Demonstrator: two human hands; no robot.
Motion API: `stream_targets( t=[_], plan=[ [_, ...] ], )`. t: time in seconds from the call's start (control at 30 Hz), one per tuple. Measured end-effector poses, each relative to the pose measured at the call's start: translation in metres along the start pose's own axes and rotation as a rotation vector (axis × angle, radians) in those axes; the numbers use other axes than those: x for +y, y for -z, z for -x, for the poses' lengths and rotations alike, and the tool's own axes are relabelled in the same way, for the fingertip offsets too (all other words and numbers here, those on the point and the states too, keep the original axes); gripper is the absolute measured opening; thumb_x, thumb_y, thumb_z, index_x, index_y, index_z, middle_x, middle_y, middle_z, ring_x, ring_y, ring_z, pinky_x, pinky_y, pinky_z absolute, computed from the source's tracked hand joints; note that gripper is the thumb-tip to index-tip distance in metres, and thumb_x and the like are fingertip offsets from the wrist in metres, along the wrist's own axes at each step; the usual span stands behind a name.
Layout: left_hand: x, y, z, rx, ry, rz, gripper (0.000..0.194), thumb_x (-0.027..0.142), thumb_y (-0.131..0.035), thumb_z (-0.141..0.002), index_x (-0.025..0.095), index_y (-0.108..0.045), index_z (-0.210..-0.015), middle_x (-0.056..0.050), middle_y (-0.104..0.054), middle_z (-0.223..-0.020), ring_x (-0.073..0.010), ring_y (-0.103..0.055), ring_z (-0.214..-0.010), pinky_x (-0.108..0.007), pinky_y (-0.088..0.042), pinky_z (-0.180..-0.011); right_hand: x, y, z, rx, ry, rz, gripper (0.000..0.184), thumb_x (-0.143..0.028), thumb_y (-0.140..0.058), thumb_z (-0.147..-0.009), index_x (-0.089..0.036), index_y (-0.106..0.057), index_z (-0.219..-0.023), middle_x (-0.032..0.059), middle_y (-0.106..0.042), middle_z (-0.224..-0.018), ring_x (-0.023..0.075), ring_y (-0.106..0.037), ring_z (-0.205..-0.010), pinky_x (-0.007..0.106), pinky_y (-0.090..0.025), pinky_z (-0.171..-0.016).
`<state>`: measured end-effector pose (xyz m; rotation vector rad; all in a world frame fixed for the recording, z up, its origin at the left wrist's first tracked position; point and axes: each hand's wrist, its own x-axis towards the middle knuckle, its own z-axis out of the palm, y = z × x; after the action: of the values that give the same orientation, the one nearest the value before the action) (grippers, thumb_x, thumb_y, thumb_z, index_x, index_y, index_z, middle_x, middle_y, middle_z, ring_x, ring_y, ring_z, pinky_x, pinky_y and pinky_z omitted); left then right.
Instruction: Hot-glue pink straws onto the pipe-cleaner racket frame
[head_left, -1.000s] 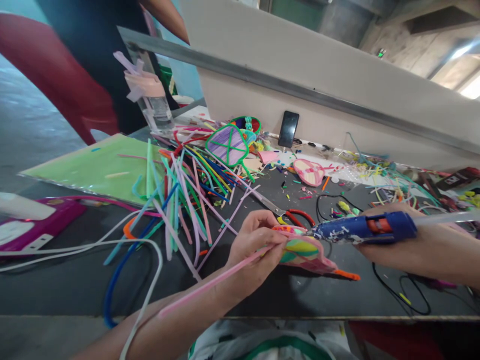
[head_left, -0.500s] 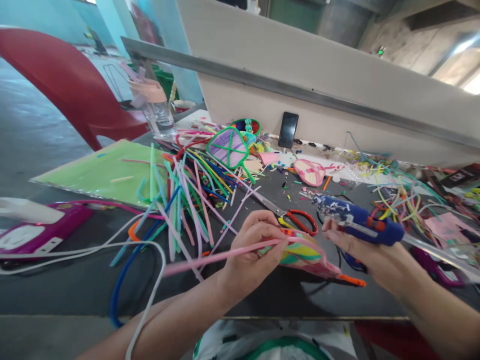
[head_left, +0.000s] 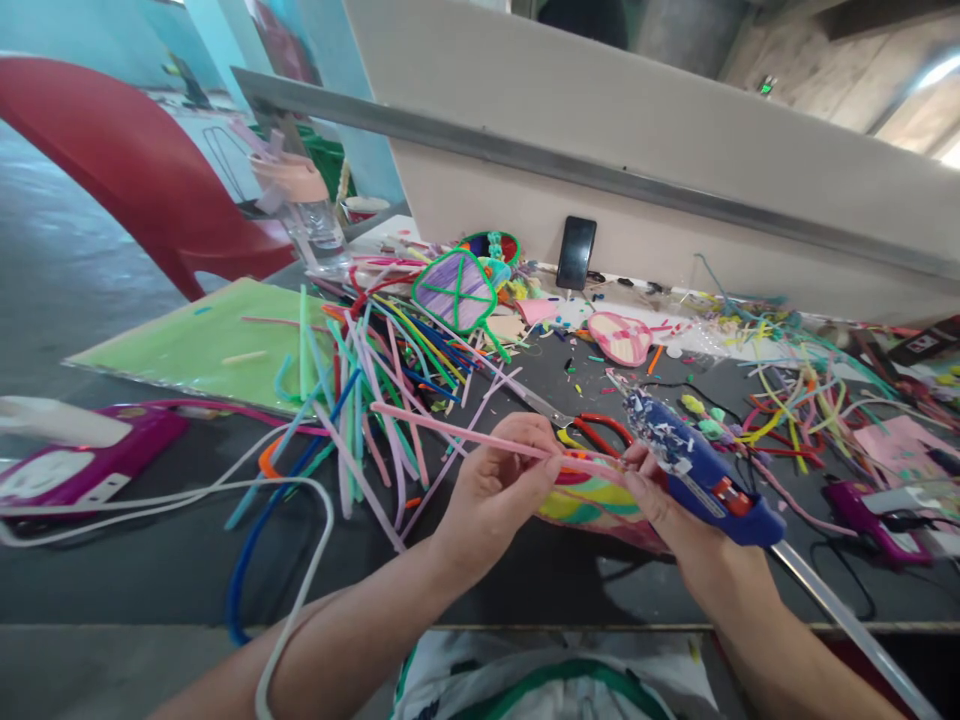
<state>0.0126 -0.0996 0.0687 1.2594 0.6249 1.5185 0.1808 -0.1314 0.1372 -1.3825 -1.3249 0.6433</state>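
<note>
While our right hand (head_left: 701, 545) holds the blue glue gun (head_left: 701, 475) right of centre, the colourful piece (head_left: 592, 505) lies between our hands; our left grip (head_left: 480, 505) pinches the pink stem (head_left: 450, 430) along its upper edge, free end leftward.

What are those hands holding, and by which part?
The left hand pinches the pink pipe cleaner partway along, at the colourful piece's upper edge. The right hand has the blue glue gun; exactly where it grips is hidden.
</note>
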Motion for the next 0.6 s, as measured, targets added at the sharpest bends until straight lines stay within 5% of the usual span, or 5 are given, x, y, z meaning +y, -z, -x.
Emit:
stream_targets(
  t=[0.37, 0.6],
  plan=[
    [0.009, 0.005, 0.000, -0.133, -0.057, -0.072, 0.007, 0.022, -0.064, -0.088, 0.019, -0.068, -0.083, -0.007, -0.056, -0.101, -0.0185, -0.056, -0.098, -0.031, -0.047, -0.087, 0.015, 0.007, 0.004, -0.145, 0.029, 0.026, 0.015, -0.031, -0.070, -0.078, -0.020, -0.065, -0.086, 0.0025, -0.066, -0.083, 0.0192, -0.064, -0.079, 0.033, -0.054, -0.077],
    [0.009, 0.007, 0.000, -0.138, -0.076, -0.169, 0.009, 0.023, -0.064, -0.087, 0.018, -0.064, -0.079, -0.007, -0.054, -0.102, -0.0179, -0.055, -0.096, -0.031, -0.047, -0.085, 0.009, 0.001, 0.001, -0.116, -0.072, 0.036, 0.023, -0.039, -0.070, -0.071, -0.018, -0.065, -0.079, 0.0053, -0.067, -0.080, 0.0208, -0.066, -0.076, 0.033, -0.055, -0.073]
  ],
)
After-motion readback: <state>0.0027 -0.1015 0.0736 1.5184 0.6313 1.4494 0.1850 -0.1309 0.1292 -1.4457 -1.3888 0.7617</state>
